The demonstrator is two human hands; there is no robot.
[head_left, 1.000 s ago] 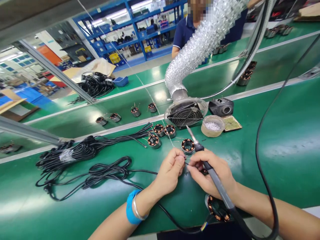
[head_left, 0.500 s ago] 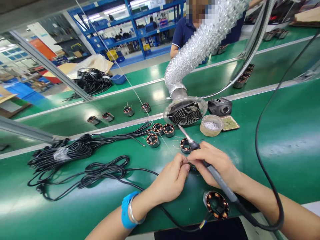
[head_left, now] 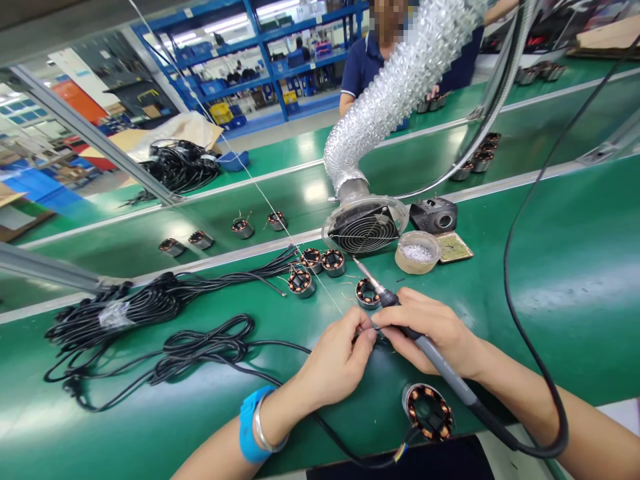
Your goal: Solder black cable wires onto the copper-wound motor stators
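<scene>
In my right hand is a soldering iron, held slantwise with its tip up and to the left, below the round fan grille. The fingertips of my left hand are pinched on a thin wire, mostly hidden, where they meet the right fingertips. A stator with copper windings lies by the near edge, below my right hand. At its lower left are the coloured wire ends of a black cable, which passes under my left forearm. Another stator sits just beyond my hands.
Several stators stand farther left beside bundled black cables. At the back are a fume duct with a fan grille, a tub of silvery bits, a sponge tray and a black holder. A co-worker is across the bench.
The view has shifted slightly, so the bench items appear a little farther left. Both hands keep nearly the same pose, fingertips together, with the iron still in the right hand.
</scene>
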